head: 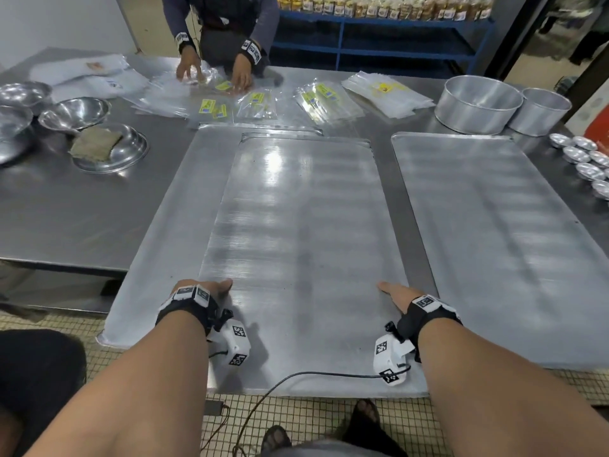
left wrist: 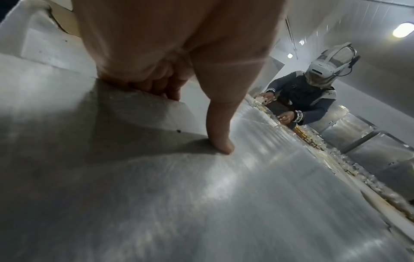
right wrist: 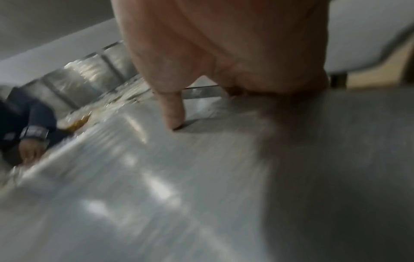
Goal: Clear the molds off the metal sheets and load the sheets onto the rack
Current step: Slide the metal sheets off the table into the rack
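Steel table (head: 82, 209) carries bowls (head: 74, 112), labelled plastic bags (head: 257, 102), two round pans (head: 479, 103) and small molds (head: 580, 156), with another person (head: 219, 24) sorting bags at its far side. Bare and streaked, the top metal sheet (head: 303, 225) lies on a second sheet, overhanging the near edge. Left hand (head: 211, 288) and right hand (head: 397, 295) grip its side edges, thumbs on top, fingers curled under.

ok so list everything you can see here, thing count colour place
metal sheets: three, silver; one held, one under it, one to its right
small molds: several, silver, table's right edge
round pans: two, silver, far right
bowls: several, silver, far left
plastic bags: many, clear with yellow labels, far side
other person: one, dark sleeves, sorting bags
left hand: gripping held sheet's left edge
right hand: gripping its right edge
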`<state>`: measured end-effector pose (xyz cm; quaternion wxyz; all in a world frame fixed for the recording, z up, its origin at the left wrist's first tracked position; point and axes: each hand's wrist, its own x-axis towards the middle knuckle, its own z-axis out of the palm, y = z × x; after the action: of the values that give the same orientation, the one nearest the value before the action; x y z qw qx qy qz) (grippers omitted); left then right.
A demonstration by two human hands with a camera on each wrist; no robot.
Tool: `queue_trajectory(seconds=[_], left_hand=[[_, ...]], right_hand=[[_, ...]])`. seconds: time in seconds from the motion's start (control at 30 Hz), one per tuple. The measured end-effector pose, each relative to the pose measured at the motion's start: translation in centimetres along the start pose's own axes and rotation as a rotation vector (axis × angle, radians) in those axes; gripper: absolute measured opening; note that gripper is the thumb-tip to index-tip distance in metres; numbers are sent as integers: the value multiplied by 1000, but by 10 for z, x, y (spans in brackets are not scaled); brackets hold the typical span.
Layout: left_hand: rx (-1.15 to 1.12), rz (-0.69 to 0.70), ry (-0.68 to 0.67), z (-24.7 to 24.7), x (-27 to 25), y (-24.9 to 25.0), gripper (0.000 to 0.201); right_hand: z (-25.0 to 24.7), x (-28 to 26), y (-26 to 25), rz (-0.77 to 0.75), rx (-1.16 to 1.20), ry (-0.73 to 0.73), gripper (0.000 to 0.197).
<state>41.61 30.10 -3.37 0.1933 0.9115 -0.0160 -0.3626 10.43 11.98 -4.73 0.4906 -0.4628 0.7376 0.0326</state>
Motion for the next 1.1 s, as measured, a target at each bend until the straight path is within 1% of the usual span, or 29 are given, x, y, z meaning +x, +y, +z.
queue_trajectory(seconds=[0.07, 0.13, 0.23, 0.3, 0.37, 0.43, 0.47, 0.5, 0.57, 0.6, 0.67, 0.73, 0.83, 0.93, 1.1], left_hand=[[41, 19, -13, 2, 4, -4, 71], [78, 91, -15, 5, 5, -6, 68], [187, 104, -1, 8, 0, -6, 64], [211, 120, 10, 9, -3, -5, 56], [185, 129, 3, 10, -6, -2, 51], [105, 113, 24, 9, -10, 1, 43], [57, 85, 44, 10, -8, 0, 44], [-59, 69, 50, 10, -7, 0, 45], [-247, 73, 76, 11, -5, 4, 60], [-247, 69, 76, 9, -3, 6, 60], [-244, 41, 83, 4, -7, 14, 48], [-290, 41, 95, -3, -13, 25, 50], [-334, 133, 47, -15, -13, 41, 49], [-386, 205, -20, -29, -11, 55, 53], [-352, 375, -135, -38, -16, 92, 44]], right_hand=[[-1, -10, 2, 9, 105, 0, 75], [-2, -11, 7, 16, 152, 34, 67], [-1, -18, 13, -9, 223, 96, 67], [0, -16, 14, -8, 285, 123, 68], [0, -14, 13, -5, 331, 151, 69], [-1, -17, 10, 11, 373, 170, 67], [-1, -17, 9, 20, 392, 179, 68], [-2, -17, 7, 25, 404, 188, 70], [-4, -16, 4, 41, 428, 212, 69], [-5, -16, 3, 45, 440, 233, 68], [-6, -19, 0, 47, 470, 271, 64], [-4, -24, -1, 55, 502, 295, 63], [1, -35, 0, 66, 554, 349, 67], [3, -51, 3, 81, 629, 428, 71], [-9, -84, 16, 90, 816, 559, 59]])
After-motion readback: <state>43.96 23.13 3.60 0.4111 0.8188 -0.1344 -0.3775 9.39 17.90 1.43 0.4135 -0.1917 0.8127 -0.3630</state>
